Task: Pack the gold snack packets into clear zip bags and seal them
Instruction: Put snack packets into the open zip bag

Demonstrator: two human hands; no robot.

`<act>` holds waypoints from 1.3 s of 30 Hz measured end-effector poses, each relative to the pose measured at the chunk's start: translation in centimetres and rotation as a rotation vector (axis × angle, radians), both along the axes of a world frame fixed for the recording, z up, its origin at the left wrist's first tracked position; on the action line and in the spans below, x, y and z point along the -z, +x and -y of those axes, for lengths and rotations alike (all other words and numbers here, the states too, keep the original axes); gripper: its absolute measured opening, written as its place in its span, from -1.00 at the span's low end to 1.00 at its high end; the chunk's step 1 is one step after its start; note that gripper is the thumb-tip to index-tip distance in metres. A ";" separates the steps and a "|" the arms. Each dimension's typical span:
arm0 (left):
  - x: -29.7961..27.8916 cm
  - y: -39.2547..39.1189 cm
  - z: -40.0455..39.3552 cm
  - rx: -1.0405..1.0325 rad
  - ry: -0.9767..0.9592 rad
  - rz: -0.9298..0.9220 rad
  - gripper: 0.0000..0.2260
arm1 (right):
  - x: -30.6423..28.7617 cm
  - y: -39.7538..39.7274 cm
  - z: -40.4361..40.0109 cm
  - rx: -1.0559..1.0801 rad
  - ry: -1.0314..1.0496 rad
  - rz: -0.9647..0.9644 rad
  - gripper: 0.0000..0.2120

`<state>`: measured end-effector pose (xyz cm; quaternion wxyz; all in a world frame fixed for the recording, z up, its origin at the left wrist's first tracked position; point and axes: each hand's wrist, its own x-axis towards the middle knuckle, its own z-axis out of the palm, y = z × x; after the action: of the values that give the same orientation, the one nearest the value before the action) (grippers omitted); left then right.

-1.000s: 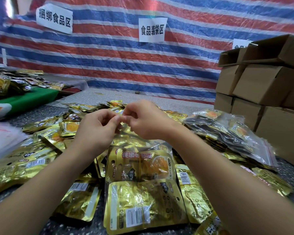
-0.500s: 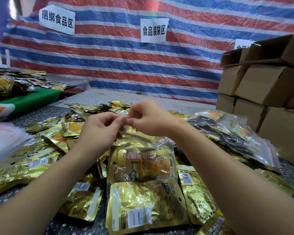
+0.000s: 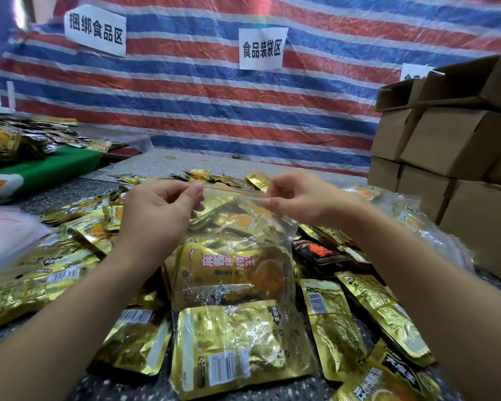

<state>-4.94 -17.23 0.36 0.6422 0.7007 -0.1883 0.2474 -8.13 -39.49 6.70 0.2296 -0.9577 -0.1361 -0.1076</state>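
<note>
A clear zip bag point(image 3: 235, 273) filled with gold snack packets lies in front of me on the speckled table point(image 3: 168, 163), its red zip line along the far edge. My left hand point(image 3: 159, 209) pinches the left end of that zip strip. My right hand point(image 3: 298, 198) pinches the right end, and the strip is stretched between them. Loose gold snack packets point(image 3: 336, 325) lie scattered all around the bag, several under my forearms.
Filled clear bags point(image 3: 417, 227) lie piled at the right, against stacked cardboard boxes point(image 3: 446, 157). A stack of flat clear bags point(image 3: 3, 238) sits at the left edge. A green cloth point(image 3: 49, 169) with more packets is far left. A striped tarp point(image 3: 214, 111) hangs behind.
My hands were pinched together at the middle of the zip strip. They have slid apart, the left one leftward and the right one rightward, to the ends of the strip.
</note>
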 end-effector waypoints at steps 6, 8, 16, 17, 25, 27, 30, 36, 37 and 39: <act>0.0 0.0 0.1 0.011 0.006 0.007 -0.79 | 0.4 -1.2 3.2 0.028 0.008 0.012 -0.85; 0.0 0.0 0.2 0.017 0.010 0.008 -0.78 | 0.7 -1.5 4.0 0.042 0.035 0.021 -0.85; 0.3 0.5 0.1 0.086 -0.061 -0.067 -0.79 | 2.3 -1.7 5.0 0.048 0.288 0.084 -0.85; 0.4 0.5 0.2 0.120 -0.072 -0.092 -0.79 | 2.6 -1.6 4.9 0.048 0.326 0.094 -0.86; 0.6 0.0 1.4 0.307 -0.275 -0.273 -0.81 | 4.4 -1.6 4.4 -0.158 1.037 -0.279 -0.69; 0.4 -0.3 1.6 0.311 -0.319 -0.269 -0.81 | 4.9 -1.8 3.7 -0.169 0.927 -0.421 -0.58; 0.0 -0.5 1.5 0.301 -0.384 -0.259 -0.81 | 5.6 -2.6 3.0 -0.201 0.645 -0.575 -0.56; -0.3 -0.3 0.9 0.287 -0.422 -0.262 -0.78 | 6.0 -2.8 1.4 -0.178 0.685 -0.584 -0.77; -0.3 -0.3 0.8 0.297 -0.426 -0.264 -0.74 | 5.9 -2.8 1.4 -0.169 0.729 -0.585 -0.82; -0.4 -0.2 0.6 0.290 -0.440 -0.291 -0.64 | 5.7 -2.7 1.7 -0.173 0.812 -0.582 -0.89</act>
<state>-5.11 -17.80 0.73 0.8276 0.5385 -0.1340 0.0848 -10.87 -41.16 1.04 0.6201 -0.7666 -0.0927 0.1388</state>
